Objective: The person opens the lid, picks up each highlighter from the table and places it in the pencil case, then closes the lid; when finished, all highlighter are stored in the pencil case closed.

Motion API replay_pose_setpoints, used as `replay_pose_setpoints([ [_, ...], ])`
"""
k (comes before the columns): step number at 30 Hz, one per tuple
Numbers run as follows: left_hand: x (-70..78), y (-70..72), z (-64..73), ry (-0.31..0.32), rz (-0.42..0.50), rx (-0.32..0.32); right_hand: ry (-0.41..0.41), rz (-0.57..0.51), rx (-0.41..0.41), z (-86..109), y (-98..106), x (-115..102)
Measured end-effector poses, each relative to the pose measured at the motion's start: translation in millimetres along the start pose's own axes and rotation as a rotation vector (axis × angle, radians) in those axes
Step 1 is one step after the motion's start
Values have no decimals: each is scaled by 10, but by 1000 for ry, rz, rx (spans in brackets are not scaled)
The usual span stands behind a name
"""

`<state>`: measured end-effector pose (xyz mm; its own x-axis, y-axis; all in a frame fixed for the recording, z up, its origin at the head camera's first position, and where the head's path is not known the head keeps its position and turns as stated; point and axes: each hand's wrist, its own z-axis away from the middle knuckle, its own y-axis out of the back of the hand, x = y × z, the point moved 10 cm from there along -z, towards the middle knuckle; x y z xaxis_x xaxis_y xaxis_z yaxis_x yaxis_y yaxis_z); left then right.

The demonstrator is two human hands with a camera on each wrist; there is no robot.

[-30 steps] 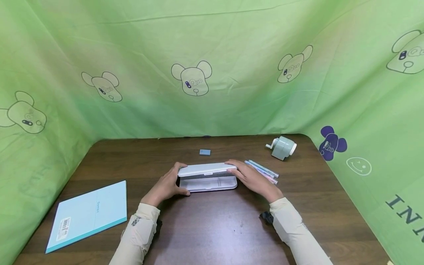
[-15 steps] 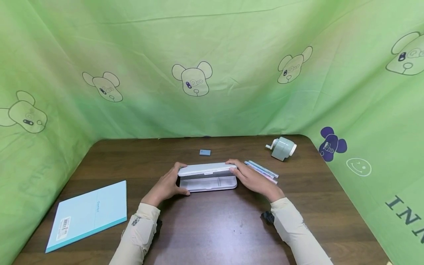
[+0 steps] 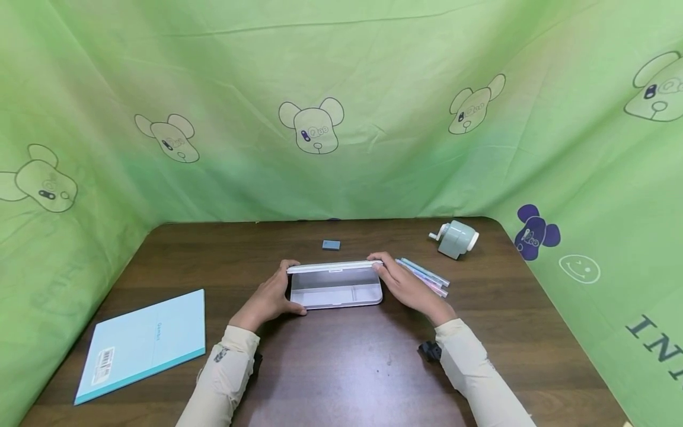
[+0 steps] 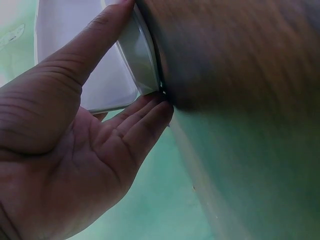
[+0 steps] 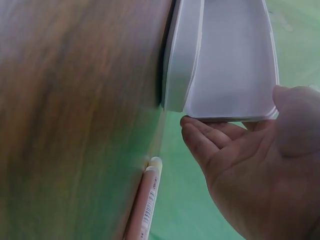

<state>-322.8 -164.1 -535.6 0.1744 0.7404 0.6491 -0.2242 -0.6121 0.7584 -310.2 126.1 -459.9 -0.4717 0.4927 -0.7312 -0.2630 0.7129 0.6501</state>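
A white pencil case (image 3: 320, 298) lies on the brown table with its lid (image 3: 333, 267) raised about upright. Its tray has a divider toward the right end and holds nothing that shows. My left hand (image 3: 268, 299) grips the case's left end, thumb at the front and fingers behind. In the left wrist view the thumb (image 4: 85, 55) crosses the case's side wall. My right hand (image 3: 408, 287) holds the right end of the lid between thumb and fingers. In the right wrist view its fingers (image 5: 205, 135) lie behind the lid's end, with the thumb at the lid's corner.
Several pastel pens (image 3: 424, 276) lie just right of my right hand. A grey-green crank pencil sharpener (image 3: 456, 239) stands at the back right. A small blue eraser (image 3: 331, 245) is behind the case. A light blue notebook (image 3: 144, 344) lies at the left. Green cloth (image 3: 373, 178) hangs around the table.
The lid has tilted farther back, so more of its inside and of the tray shows. My right hand has moved slightly with it, while the left hand stays at the case's left end.
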Motion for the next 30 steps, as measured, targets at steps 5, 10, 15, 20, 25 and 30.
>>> replay_pose_setpoints([
  [5,22,9,10,-14,0,5,14,9,33,-79,-76,375],
  [10,18,9,12,-7,-10,11,-62,52,121,-99,31,174],
  [15,207,82,107,17,-9,14,-46,50,192,-67,157,-100],
  [20,562,239,266,23,16,4,-36,77,230,-91,154,66],
  [25,661,294,330,38,24,0,-82,70,235,-81,215,-110],
  [30,701,315,357,52,35,-8,-123,106,271,-103,258,-149],
])
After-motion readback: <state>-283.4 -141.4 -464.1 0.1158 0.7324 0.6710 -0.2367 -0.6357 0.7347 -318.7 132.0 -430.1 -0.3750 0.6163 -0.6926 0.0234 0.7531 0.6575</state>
